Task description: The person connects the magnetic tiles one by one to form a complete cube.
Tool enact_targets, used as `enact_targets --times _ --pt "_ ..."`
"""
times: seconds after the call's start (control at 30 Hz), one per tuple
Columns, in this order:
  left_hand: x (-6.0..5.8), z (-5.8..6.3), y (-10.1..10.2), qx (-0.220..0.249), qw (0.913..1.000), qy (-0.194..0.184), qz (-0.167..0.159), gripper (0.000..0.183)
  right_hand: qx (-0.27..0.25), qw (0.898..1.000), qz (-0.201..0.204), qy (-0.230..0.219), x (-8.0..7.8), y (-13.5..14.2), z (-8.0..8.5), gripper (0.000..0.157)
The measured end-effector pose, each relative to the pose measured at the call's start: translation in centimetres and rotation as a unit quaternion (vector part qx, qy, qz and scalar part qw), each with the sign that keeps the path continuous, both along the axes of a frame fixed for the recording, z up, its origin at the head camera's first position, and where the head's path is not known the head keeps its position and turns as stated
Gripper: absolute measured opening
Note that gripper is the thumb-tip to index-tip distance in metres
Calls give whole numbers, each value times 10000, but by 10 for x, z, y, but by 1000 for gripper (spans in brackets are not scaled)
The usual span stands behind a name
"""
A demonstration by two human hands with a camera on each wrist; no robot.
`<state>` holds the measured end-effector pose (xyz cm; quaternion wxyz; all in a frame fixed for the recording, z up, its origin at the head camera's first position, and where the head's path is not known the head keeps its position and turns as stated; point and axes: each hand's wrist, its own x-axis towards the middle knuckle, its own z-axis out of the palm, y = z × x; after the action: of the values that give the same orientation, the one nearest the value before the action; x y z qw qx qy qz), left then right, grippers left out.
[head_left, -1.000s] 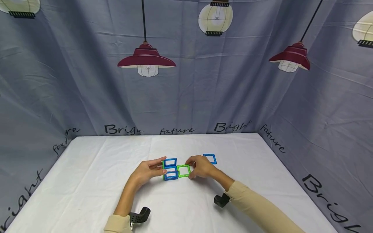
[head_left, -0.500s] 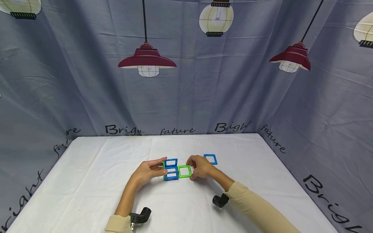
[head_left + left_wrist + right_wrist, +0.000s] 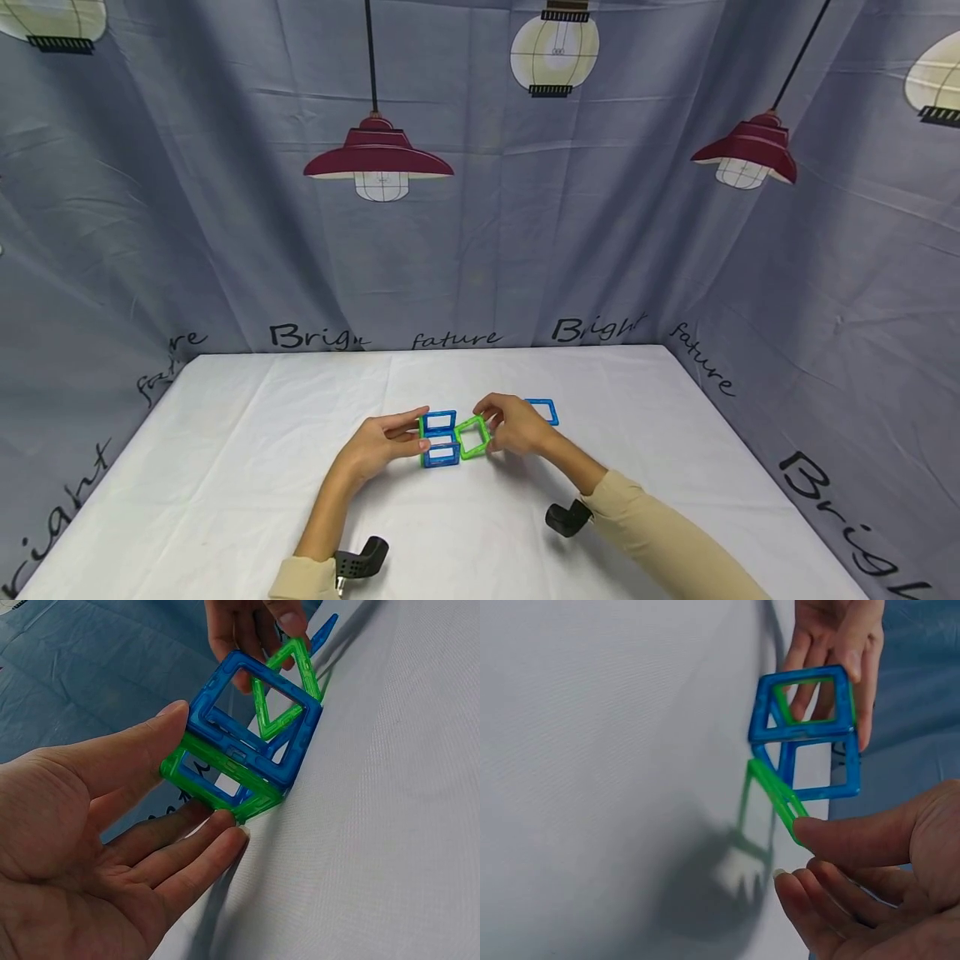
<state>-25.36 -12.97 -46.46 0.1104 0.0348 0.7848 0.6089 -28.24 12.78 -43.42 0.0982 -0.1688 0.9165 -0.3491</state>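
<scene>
My left hand (image 3: 375, 443) holds a small open structure of blue and green square magnetic tiles (image 3: 442, 463), thumb against a blue tile (image 3: 238, 754) and fingers along a green tile (image 3: 225, 761). Between thumb and fingers, my right hand (image 3: 519, 427) pinches a separate green square magnetic tile (image 3: 778, 796). That tile leans up off the table, with its far edge meeting the structure's blue base in the right wrist view. Behind the right hand, a loose blue square tile (image 3: 555, 412) lies on the table, partly covered in the head view.
The table (image 3: 225, 467) has a white cloth over it. A grey-blue curtain (image 3: 480, 250) printed with lamps and lettering hangs behind it and at both sides. Black wrist cameras (image 3: 362, 558) sit on both forearms.
My right hand has raised the green tile from lying flat to a tilt, its right side now higher. The left hand and the tile structure have stayed in place.
</scene>
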Motion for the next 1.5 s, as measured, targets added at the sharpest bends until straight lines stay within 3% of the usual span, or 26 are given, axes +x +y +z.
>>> enact_targets --times 0.23,0.93,1.33,1.5 --pt "-1 -1 -1 33 10000 -27 0 58 -39 9999 128 40 1 -5 7 57" --pt "1 -1 -2 -12 10000 22 -31 58 -38 9999 -134 -87 4 -11 11 49" --pt "2 -1 -2 28 10000 -76 -10 56 -228 9996 126 -142 4 -19 12 49" --pt "2 0 -2 50 10000 -40 -61 57 -185 9998 61 -109 5 -22 12 50"
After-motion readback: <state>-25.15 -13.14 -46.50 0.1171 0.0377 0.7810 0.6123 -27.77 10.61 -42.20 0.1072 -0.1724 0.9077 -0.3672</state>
